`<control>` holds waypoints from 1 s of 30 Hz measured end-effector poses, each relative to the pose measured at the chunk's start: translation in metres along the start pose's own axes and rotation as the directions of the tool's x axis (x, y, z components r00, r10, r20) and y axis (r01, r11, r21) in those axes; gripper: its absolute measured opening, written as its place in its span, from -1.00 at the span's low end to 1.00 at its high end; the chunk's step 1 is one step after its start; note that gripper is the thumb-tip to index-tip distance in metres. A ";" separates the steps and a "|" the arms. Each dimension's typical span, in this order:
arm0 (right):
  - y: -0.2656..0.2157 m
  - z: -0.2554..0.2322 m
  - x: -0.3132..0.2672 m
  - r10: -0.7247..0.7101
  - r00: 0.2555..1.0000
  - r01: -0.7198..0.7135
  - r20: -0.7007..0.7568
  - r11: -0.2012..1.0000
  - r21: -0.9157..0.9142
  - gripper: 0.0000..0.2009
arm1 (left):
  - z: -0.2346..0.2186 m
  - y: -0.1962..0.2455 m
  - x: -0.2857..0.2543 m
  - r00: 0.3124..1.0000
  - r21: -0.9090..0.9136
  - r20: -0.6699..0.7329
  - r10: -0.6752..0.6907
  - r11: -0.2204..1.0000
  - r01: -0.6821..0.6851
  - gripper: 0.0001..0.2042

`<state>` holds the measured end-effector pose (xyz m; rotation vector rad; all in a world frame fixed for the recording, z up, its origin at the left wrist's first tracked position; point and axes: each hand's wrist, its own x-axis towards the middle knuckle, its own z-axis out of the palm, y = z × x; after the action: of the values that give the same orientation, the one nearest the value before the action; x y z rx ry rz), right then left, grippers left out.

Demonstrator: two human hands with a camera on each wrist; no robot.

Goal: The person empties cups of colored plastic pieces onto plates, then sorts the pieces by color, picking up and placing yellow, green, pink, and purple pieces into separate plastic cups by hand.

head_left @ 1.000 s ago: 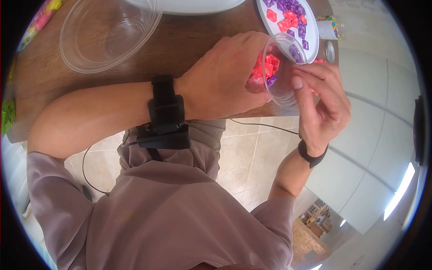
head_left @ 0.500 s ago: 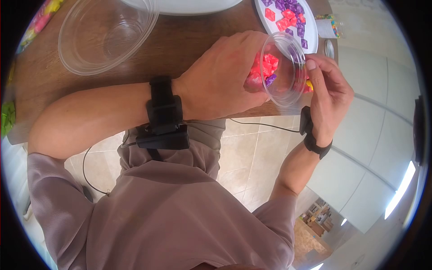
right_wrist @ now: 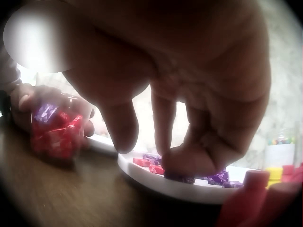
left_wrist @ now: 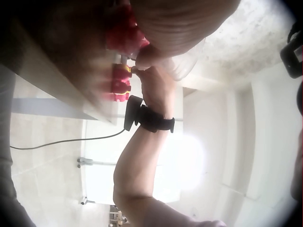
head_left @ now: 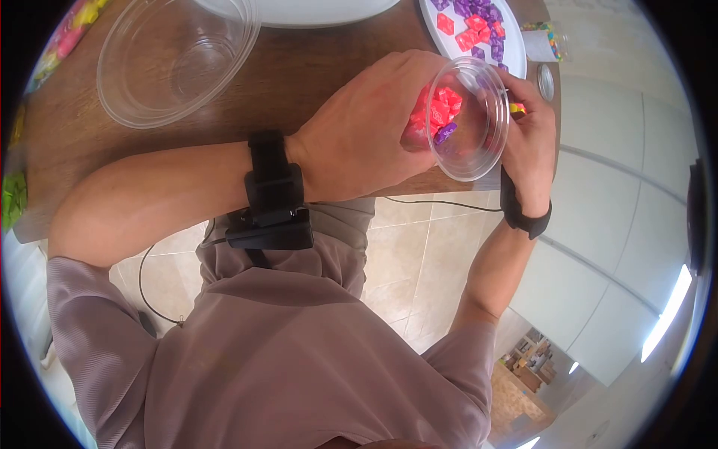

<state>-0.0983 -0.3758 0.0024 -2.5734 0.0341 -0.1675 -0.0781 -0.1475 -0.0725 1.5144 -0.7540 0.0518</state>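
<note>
My left hand (head_left: 374,127) grips a clear plastic cup (head_left: 479,161), tilted so its mouth faces right. Inside lie several red wrapped candies (head_left: 443,108) and a purple candy (head_left: 446,133). The right wrist view shows the cup (right_wrist: 64,101) at left. Beyond the cup, my right hand (head_left: 531,142) reaches to a white plate (head_left: 514,54) of purple candies (head_left: 486,11) and red candies (head_left: 473,37). In the right wrist view its thumb and index finger stand apart above the plate (right_wrist: 189,191), nothing showing between them. The other fingers bend low over the candies.
A large clear bowl (head_left: 120,82) stands at the left, beside a big white dish (head_left: 299,11). Near the plate are a labelled jar (head_left: 538,46) and a round lid (head_left: 545,82). Red bottles (right_wrist: 251,194) stand close by the right hand. The table's front edge runs below the cup.
My right hand has drawn back from the cup's mouth and moved up and behind it to the plate. The left hand keeps the cup nearly in place.
</note>
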 end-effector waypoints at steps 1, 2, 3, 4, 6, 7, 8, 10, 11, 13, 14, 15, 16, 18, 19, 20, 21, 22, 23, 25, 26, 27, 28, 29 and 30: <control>0.000 0.000 0.000 -0.011 1.000 0.012 0.007 0.999 -0.038 -0.70 | 0.000 0.000 0.000 1.000 -0.001 0.006 0.006 1.000 -0.006 -0.49; -0.001 0.001 0.000 -0.010 1.000 0.010 0.008 0.999 -0.038 -0.70 | 0.000 0.000 -0.001 1.000 -0.002 0.007 0.004 1.000 -0.004 -0.49; -0.002 0.001 0.000 -0.027 1.000 0.028 0.007 0.997 -0.066 -0.70 | -0.001 0.000 -0.001 1.000 0.004 0.008 0.019 1.000 -0.019 -0.49; -0.002 0.001 0.000 -0.045 0.999 0.045 0.006 0.995 -0.094 -0.70 | -0.001 0.000 -0.002 0.999 0.011 0.010 0.034 0.999 -0.034 -0.50; -0.004 -0.001 0.000 -0.049 0.999 0.049 0.002 0.982 -0.184 -0.69 | 0.000 0.000 -0.001 0.999 -0.006 0.011 0.035 0.999 -0.035 -0.50; -0.004 -0.001 0.000 -0.054 0.999 0.052 0.000 0.961 -0.272 -0.69 | 0.000 0.000 -0.001 0.999 -0.023 0.012 0.035 0.999 -0.034 -0.50; -0.002 -0.001 0.001 -0.054 0.999 0.052 0.001 0.961 -0.272 -0.69 | 0.000 0.000 -0.001 0.999 -0.022 0.012 0.034 0.999 -0.034 -0.50; 0.003 -0.001 0.001 -0.013 1.000 0.008 -0.017 0.960 -0.281 -0.72 | 0.000 0.000 -0.001 0.999 -0.028 0.010 0.033 0.999 -0.033 -0.49; 0.005 -0.001 0.000 -0.012 1.000 0.007 -0.018 0.960 -0.281 -0.72 | 0.001 -0.001 -0.001 0.999 -0.029 0.011 0.033 0.999 -0.032 -0.49; 0.007 -0.002 -0.002 0.008 1.000 -0.009 -0.007 0.977 -0.213 -0.76 | 0.001 -0.002 -0.001 0.999 0.004 -0.010 0.040 0.999 -0.040 -0.48; 0.008 -0.002 -0.002 0.008 1.000 -0.010 -0.008 0.977 -0.213 -0.76 | 0.002 -0.002 -0.001 0.999 0.004 -0.009 0.040 0.999 -0.040 -0.48; 0.008 -0.002 -0.002 0.018 1.000 -0.019 -0.007 0.979 -0.204 -0.77 | 0.002 -0.002 -0.001 1.000 -0.001 -0.010 0.029 1.000 -0.029 -0.48; 0.008 -0.002 -0.002 0.028 1.000 -0.028 -0.004 0.981 -0.194 -0.79 | 0.002 -0.002 -0.001 1.000 -0.006 -0.011 0.017 1.000 -0.017 -0.48; 0.005 -0.001 -0.002 0.064 0.998 -0.065 -0.010 0.975 -0.214 -0.80 | 0.002 -0.002 -0.001 1.000 0.000 -0.007 0.018 1.000 -0.018 -0.48; 0.003 -0.001 -0.002 0.101 0.995 -0.101 -0.015 0.967 -0.234 -0.81 | 0.002 -0.002 -0.001 1.000 0.005 -0.003 0.019 1.000 -0.019 -0.48; 0.002 -0.001 -0.002 0.101 0.995 -0.102 -0.014 0.967 -0.234 -0.81 | 0.002 -0.002 -0.001 1.000 0.006 -0.003 0.018 1.000 -0.018 -0.48; 0.000 0.000 -0.001 0.111 0.994 -0.113 -0.019 0.968 -0.226 -0.81 | 0.001 -0.001 0.000 1.000 0.004 -0.006 0.021 1.000 -0.021 -0.48; 0.000 0.000 -0.002 0.121 0.992 -0.124 -0.024 0.968 -0.218 -0.81 | 0.001 0.000 0.000 1.000 0.003 -0.010 0.025 1.000 -0.024 -0.48; 0.000 0.000 -0.002 0.122 0.992 -0.124 -0.024 0.968 -0.219 -0.81 | 0.001 0.000 0.000 1.000 0.002 -0.010 0.024 1.000 -0.024 -0.48; 0.002 -0.001 -0.002 0.052 0.998 -0.056 -0.025 0.969 -0.240 -0.81 | 0.000 0.000 -0.001 1.000 -0.011 0.006 -0.001 1.000 0.001 -0.49; 0.000 -0.001 -0.002 0.051 0.998 -0.056 -0.025 0.969 -0.240 -0.81 | 0.000 0.000 -0.001 1.000 -0.010 0.006 -0.001 1.000 0.001 -0.49; -0.003 -0.001 -0.003 0.098 0.995 -0.103 -0.033 0.969 -0.225 -0.81 | 0.001 0.000 -0.001 1.000 -0.008 0.000 0.007 1.000 -0.007 -0.48; -0.005 -0.001 -0.003 0.145 0.989 -0.150 -0.039 0.966 -0.210 -0.81 | 0.001 0.000 -0.001 1.000 -0.006 -0.006 0.015 1.000 -0.015 -0.48; -0.004 -0.001 -0.003 0.146 0.989 -0.151 -0.039 0.966 -0.210 -0.81 | 0.002 -0.001 -0.002 1.000 -0.006 -0.005 0.015 1.000 -0.015 -0.48; -0.003 -0.002 -0.003 0.169 0.985 -0.174 -0.041 0.971 -0.163 -0.82 | 0.002 -0.001 -0.002 1.000 -0.008 -0.005 0.010 1.000 -0.010 -0.48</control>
<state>-0.1018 -0.3746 0.0051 -2.7180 0.2915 -0.1392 -0.0802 -0.1483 -0.0744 1.5026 -0.7576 0.0599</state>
